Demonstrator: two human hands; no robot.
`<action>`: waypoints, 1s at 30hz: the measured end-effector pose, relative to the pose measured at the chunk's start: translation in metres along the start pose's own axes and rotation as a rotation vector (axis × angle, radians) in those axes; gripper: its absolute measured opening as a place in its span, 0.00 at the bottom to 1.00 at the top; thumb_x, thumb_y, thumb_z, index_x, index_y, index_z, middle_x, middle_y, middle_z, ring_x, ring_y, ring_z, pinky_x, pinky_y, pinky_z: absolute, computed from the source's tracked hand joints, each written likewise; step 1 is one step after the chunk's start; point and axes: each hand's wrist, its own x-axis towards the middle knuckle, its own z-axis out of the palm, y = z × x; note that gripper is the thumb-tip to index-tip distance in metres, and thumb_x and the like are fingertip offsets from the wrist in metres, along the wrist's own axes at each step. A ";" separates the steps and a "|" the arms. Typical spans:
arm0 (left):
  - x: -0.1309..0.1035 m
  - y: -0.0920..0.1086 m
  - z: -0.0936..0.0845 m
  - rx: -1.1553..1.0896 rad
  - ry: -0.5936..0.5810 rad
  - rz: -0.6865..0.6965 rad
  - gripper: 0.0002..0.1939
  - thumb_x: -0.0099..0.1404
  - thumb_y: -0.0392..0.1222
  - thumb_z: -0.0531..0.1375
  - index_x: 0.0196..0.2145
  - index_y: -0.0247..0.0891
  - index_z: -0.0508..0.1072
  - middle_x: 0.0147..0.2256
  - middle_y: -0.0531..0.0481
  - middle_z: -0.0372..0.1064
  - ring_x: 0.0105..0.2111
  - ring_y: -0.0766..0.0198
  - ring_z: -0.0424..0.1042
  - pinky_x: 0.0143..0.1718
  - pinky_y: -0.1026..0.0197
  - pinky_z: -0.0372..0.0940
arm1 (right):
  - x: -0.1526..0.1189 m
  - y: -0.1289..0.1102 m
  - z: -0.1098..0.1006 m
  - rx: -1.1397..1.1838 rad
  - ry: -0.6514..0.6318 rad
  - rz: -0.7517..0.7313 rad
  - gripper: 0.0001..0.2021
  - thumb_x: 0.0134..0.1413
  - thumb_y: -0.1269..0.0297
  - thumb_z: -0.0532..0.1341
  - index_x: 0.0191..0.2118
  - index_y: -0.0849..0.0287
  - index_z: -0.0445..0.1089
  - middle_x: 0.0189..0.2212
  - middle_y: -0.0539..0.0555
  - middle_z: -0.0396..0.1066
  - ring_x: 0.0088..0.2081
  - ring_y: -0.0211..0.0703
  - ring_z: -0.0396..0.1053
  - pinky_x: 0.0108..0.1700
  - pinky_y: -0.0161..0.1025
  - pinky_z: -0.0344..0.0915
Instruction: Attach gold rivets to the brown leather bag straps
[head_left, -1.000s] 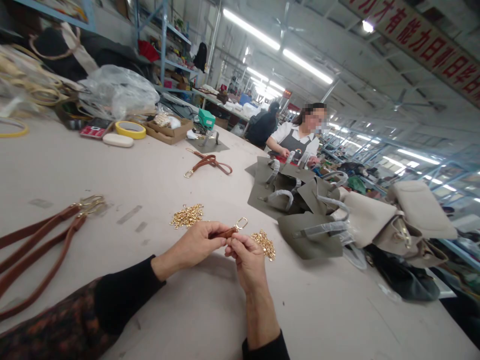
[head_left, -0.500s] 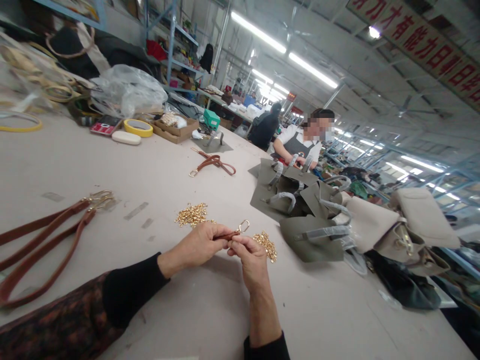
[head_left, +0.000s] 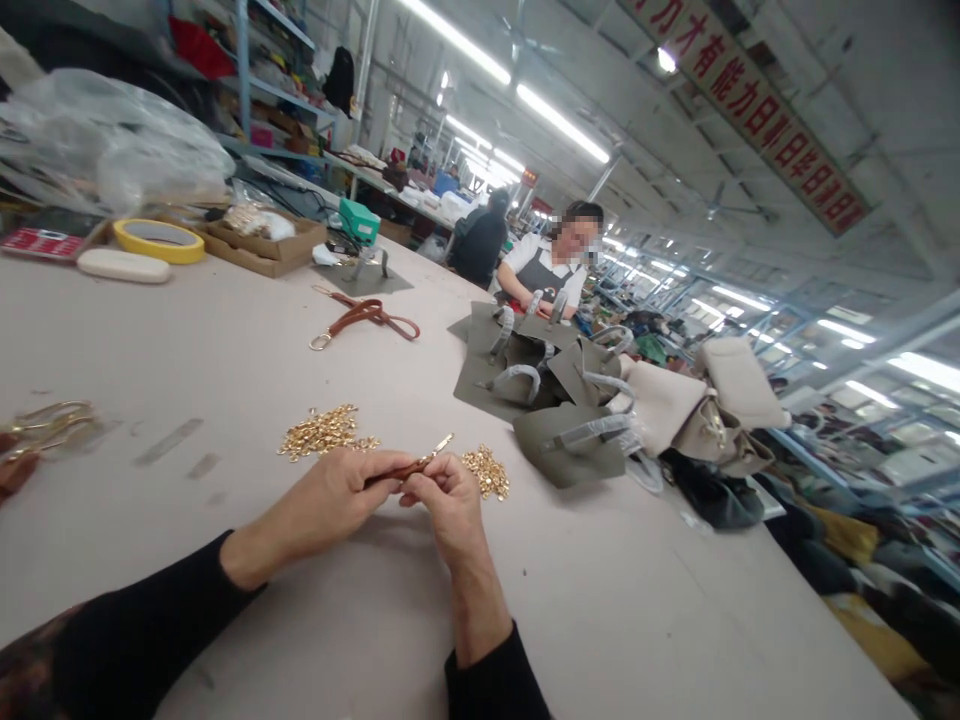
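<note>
Between my hands, just above the table (head_left: pixel 300 640), is the end of a brown leather strap (head_left: pixel 411 470) with a gold metal clasp (head_left: pixel 444 443) sticking out past it. My left hand (head_left: pixel 334 500) is closed on the strap from the left. My right hand (head_left: pixel 444 500) pinches the same strap near the clasp, its fingertips close to the left thumb. Whether a small stud is between the fingers I cannot tell. One pile of small gold metal pieces (head_left: pixel 321 432) lies beyond my left hand. A second pile of gold pieces (head_left: pixel 487 472) is right of my right hand.
A looped brown strap (head_left: pixel 367 315) lies further back. Grey-green bag panels with wrapped handles (head_left: pixel 570 440) and beige bags (head_left: pixel 667 400) stand on the right. Yellow tape (head_left: pixel 159 241) and a cardboard box (head_left: pixel 262 250) are at back left. A person (head_left: pixel 547 265) works across the table.
The view has swung left-to-right, so things sit further left. Both hands still grip the strap, and the gold clasp has turned from face-on to nearly edge-on.
</note>
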 end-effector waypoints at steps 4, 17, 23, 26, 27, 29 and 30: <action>-0.001 -0.007 0.002 0.026 0.020 0.044 0.11 0.70 0.43 0.56 0.43 0.46 0.78 0.40 0.58 0.74 0.38 0.60 0.74 0.40 0.68 0.63 | 0.002 0.003 0.001 0.033 -0.001 -0.055 0.14 0.43 0.65 0.68 0.28 0.60 0.60 0.24 0.53 0.73 0.26 0.40 0.72 0.27 0.30 0.67; 0.004 -0.003 0.007 -0.372 0.057 -0.354 0.35 0.62 0.59 0.59 0.56 0.26 0.63 0.24 0.48 0.69 0.27 0.53 0.70 0.28 0.59 0.68 | 0.000 -0.010 -0.017 -0.383 0.180 -0.145 0.14 0.51 0.57 0.66 0.38 0.60 0.65 0.23 0.47 0.67 0.25 0.38 0.66 0.29 0.34 0.61; 0.006 -0.004 -0.004 -0.422 0.160 -0.472 0.28 0.57 0.60 0.62 0.43 0.31 0.70 0.20 0.51 0.63 0.23 0.59 0.60 0.25 0.63 0.55 | 0.002 -0.018 -0.064 -0.700 0.374 -0.113 0.12 0.53 0.65 0.59 0.43 0.60 0.65 0.31 0.50 0.73 0.32 0.43 0.72 0.37 0.38 0.66; 0.004 -0.012 -0.005 -0.530 0.213 -0.435 0.25 0.64 0.62 0.59 0.35 0.33 0.72 0.25 0.48 0.66 0.26 0.59 0.61 0.26 0.64 0.55 | 0.000 -0.019 -0.071 -0.991 0.348 -0.006 0.12 0.52 0.75 0.57 0.44 0.60 0.66 0.31 0.49 0.73 0.33 0.44 0.71 0.39 0.38 0.63; 0.004 -0.013 -0.005 -0.613 0.238 -0.433 0.25 0.64 0.62 0.60 0.36 0.33 0.73 0.27 0.47 0.67 0.27 0.60 0.62 0.26 0.64 0.57 | -0.001 -0.019 -0.070 -1.090 0.338 0.028 0.14 0.52 0.77 0.57 0.45 0.59 0.66 0.31 0.49 0.73 0.34 0.45 0.71 0.39 0.39 0.62; 0.004 -0.012 -0.005 -0.787 0.274 -0.443 0.24 0.60 0.59 0.66 0.40 0.32 0.74 0.33 0.47 0.68 0.29 0.61 0.64 0.29 0.66 0.60 | -0.002 -0.018 -0.067 -1.231 0.318 0.083 0.16 0.53 0.79 0.57 0.46 0.59 0.67 0.30 0.49 0.72 0.34 0.47 0.70 0.39 0.40 0.60; 0.005 -0.010 -0.005 -0.849 0.276 -0.446 0.25 0.58 0.57 0.68 0.41 0.32 0.74 0.35 0.47 0.68 0.30 0.61 0.65 0.30 0.66 0.62 | -0.002 -0.018 -0.065 -1.277 0.312 0.098 0.16 0.53 0.79 0.57 0.47 0.58 0.67 0.30 0.49 0.72 0.35 0.48 0.70 0.39 0.40 0.60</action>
